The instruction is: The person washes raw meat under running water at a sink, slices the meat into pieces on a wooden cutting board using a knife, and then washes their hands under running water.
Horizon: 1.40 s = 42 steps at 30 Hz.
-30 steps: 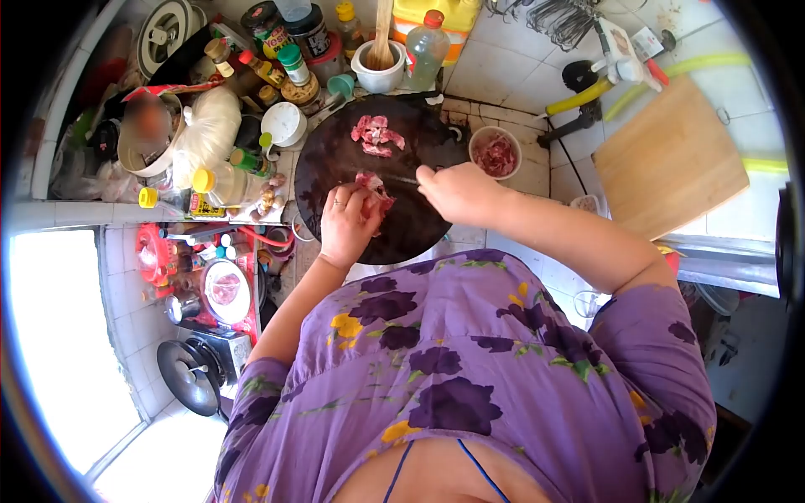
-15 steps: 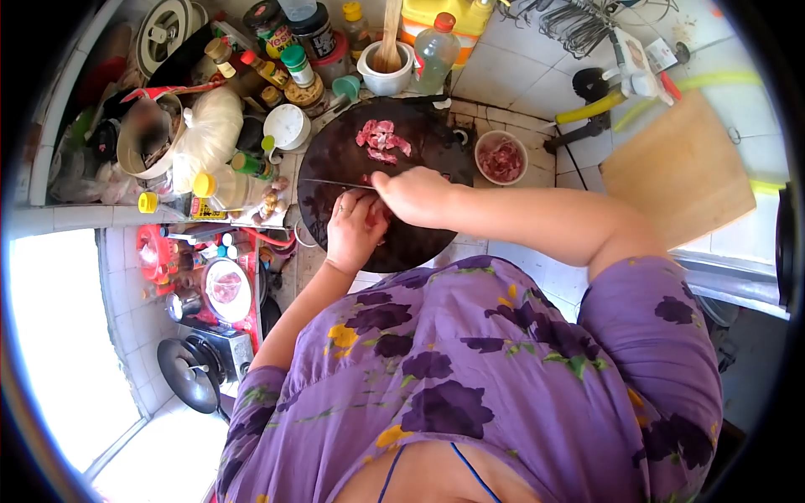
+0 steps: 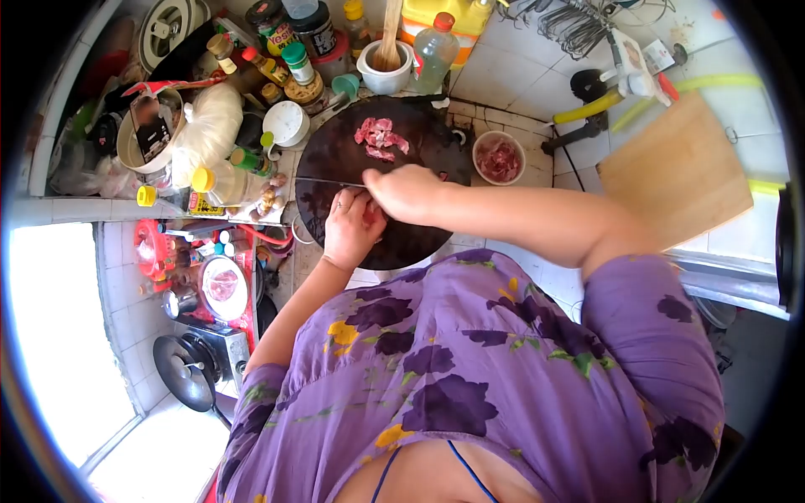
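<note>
On a round dark chopping board [image 3: 419, 239], my left hand [image 3: 350, 225] presses down with curled fingers on a piece of meat that it mostly hides. My right hand [image 3: 404, 194] is closed round the handle of a knife [image 3: 329, 181], right beside my left fingers. The thin blade points left across the board, just beyond my left fingertips. Several cut pieces of red meat [image 3: 380, 137] lie on the far part of the board. A white bowl [image 3: 478, 169] holding more red meat stands to the right of the board.
Bottles and jars [image 3: 298, 65] crowd the back left, with a white mortar [image 3: 386, 79] and a red-capped bottle [image 3: 435, 54] behind the board. A wooden board [image 3: 676, 172] leans at the right. A wok [image 3: 182, 369] sits on a stove at the lower left.
My right hand has moved left with the knife, up against my left hand, and the blade now reaches across to the board's left edge. My left hand has barely moved.
</note>
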### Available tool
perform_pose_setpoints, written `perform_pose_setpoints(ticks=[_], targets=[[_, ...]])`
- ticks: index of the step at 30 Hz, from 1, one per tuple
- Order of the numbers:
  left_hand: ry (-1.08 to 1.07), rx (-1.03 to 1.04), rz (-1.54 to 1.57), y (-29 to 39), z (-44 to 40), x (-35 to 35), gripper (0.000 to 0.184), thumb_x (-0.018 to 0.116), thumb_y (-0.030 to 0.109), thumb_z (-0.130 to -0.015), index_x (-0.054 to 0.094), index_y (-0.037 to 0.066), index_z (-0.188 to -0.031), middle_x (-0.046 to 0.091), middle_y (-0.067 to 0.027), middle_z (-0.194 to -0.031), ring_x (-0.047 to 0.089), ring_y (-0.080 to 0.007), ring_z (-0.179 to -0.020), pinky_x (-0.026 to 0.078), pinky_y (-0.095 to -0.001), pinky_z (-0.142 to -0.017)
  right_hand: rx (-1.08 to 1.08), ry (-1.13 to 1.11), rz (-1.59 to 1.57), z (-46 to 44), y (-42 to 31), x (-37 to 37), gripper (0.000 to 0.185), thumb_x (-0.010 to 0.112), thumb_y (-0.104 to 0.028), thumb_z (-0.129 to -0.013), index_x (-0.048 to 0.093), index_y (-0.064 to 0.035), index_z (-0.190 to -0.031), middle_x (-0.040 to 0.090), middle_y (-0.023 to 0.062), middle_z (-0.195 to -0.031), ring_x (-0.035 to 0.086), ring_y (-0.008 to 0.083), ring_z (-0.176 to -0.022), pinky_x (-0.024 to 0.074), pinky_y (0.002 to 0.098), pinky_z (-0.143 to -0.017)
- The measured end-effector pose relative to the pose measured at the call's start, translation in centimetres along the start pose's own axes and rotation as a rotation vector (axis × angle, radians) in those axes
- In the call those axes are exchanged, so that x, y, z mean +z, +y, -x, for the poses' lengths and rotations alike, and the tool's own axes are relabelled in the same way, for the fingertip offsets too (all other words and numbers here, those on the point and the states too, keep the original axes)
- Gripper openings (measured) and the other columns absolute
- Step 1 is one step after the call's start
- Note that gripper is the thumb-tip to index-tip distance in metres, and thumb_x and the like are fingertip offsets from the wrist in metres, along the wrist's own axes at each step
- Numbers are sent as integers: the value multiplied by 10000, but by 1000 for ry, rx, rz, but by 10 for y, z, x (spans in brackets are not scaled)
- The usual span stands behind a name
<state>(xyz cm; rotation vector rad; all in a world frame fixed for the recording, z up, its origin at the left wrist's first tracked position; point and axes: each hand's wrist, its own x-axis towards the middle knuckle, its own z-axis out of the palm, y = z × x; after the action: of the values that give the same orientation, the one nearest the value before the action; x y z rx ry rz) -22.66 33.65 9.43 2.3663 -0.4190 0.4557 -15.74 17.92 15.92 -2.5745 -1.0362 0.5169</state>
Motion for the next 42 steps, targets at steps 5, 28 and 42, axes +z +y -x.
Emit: perform_pose_setpoints(ticks=[5, 28, 42], targets=[[-48, 18, 19, 0, 4, -3, 304, 703, 117, -716, 623, 10, -989, 582, -148, -994, 572, -352, -925, 493, -419, -826, 51, -19, -79, -2, -12, -2, 225, 422, -202, -924, 476, 11, -973, 647, 250, -771, 653, 431, -736, 508, 536, -634], [-1, 2, 16, 3, 11, -5, 266, 694, 106, -719, 651, 36, -972, 610, -123, -1023, 585, -328, -958, 497, -403, -841, 132, -142, -6, 34, -4, -10, 224, 393, -184, -931, 472, 17, -989, 649, 251, -794, 650, 439, -756, 521, 523, -658], [18, -9, 39, 4, 13, -2, 249, 719, 113, -720, 659, 33, -949, 624, -124, -978, 598, -339, -897, 499, -409, -813, 22, -32, -11, 33, 1, -1, 217, 388, -178, -920, 489, 8, -969, 646, 269, -772, 657, 441, -724, 522, 530, -639]])
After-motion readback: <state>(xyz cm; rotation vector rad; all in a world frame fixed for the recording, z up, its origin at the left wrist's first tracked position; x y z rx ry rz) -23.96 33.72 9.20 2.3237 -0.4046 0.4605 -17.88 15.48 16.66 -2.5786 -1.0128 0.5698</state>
